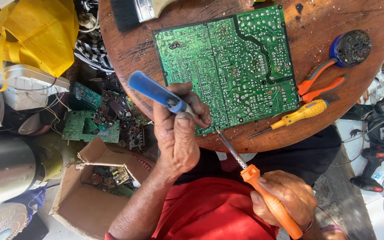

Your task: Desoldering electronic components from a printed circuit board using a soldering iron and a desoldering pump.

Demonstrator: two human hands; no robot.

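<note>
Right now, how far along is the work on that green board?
Done: the green circuit board lies solder side up on the round wooden table.
In hand: the left hand holds a blue desoldering pump at the board's near edge; the right hand holds an orange soldering iron, tip at that edge.
Left: which joints are finished cannot be told; pliers and yellow screwdriver lie unused.

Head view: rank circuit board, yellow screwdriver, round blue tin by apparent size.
1. Green circuit board, by far the largest.
2. Yellow screwdriver.
3. Round blue tin, shorter than the screwdriver but wider; by area these two look close, so that order is unsure.
</note>
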